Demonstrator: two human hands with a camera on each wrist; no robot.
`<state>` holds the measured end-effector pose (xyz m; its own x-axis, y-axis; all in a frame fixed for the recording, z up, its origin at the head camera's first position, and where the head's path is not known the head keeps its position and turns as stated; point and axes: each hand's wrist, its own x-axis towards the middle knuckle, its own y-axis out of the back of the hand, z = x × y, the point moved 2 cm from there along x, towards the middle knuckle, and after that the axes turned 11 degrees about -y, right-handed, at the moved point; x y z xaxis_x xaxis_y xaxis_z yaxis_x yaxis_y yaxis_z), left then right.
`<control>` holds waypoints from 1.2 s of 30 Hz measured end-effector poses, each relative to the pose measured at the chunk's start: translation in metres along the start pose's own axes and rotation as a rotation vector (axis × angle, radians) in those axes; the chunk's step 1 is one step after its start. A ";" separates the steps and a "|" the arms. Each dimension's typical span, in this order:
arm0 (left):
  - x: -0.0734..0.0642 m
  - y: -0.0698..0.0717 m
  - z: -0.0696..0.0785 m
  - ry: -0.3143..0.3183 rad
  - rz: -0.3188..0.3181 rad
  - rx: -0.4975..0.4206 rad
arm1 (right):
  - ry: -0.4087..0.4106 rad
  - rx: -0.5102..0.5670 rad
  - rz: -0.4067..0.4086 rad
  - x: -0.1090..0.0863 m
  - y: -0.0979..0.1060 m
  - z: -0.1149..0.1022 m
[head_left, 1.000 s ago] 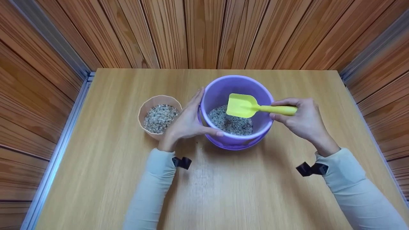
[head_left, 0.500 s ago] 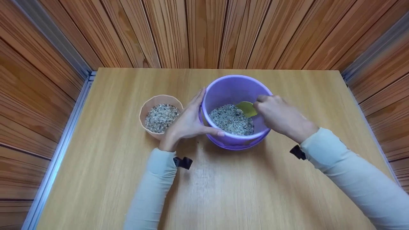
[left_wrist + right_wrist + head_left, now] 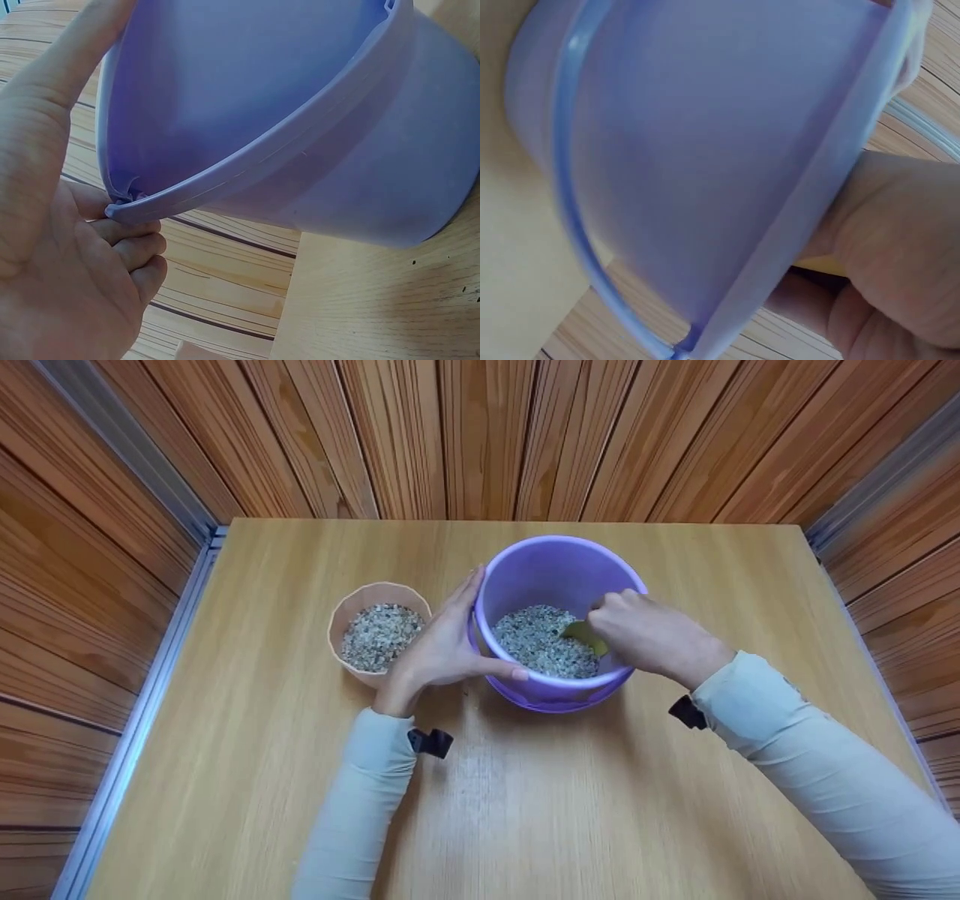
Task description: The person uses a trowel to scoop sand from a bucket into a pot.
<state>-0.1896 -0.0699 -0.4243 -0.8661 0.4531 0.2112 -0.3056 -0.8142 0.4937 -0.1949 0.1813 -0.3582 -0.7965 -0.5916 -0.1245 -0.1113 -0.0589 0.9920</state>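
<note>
A purple bucket (image 3: 559, 556) stands on the table with grey-white gravel (image 3: 534, 634) in its bottom. My left hand (image 3: 442, 652) grips its left side, the thumb lying over the front rim and the fingers outside the wall. In the left wrist view the bucket's rim (image 3: 247, 161) passes between thumb and curled fingers. My right hand (image 3: 651, 634) reaches over the right rim and holds a yellow toy shovel (image 3: 585, 637), its blade tip at the gravel. The shovel's handle is mostly hidden by the hand; a bit of yellow handle (image 3: 821, 264) shows in the right wrist view.
Left of the bucket, close to my left wrist, stands a peach-coloured faceted pot (image 3: 339, 622) holding similar gravel (image 3: 379, 636). The bucket's purple carrying handle (image 3: 564, 157) hangs down outside its wall. Wood-panelled walls (image 3: 480, 442) enclose the table (image 3: 480, 817) at the back and sides.
My right hand has swung the shovel from flat above the bucket down into it, blade turned toward the gravel. The left hand keeps its grip on the bucket.
</note>
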 end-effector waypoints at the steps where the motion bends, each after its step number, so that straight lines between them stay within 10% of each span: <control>1: 0.000 0.000 0.000 0.003 0.001 0.002 | -0.003 0.010 -0.015 0.001 0.001 -0.001; 20: 0.001 -0.001 0.000 0.050 -0.011 0.052 | -0.123 0.467 -0.161 0.004 0.000 0.034; 36: 0.001 0.001 0.003 0.029 -0.010 0.074 | -0.263 0.646 -0.158 0.002 -0.002 0.045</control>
<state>-0.1893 -0.0693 -0.4210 -0.8745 0.4494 0.1823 -0.2850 -0.7804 0.5566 -0.2231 0.2162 -0.3613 -0.8496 -0.3968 -0.3475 -0.5025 0.4084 0.7620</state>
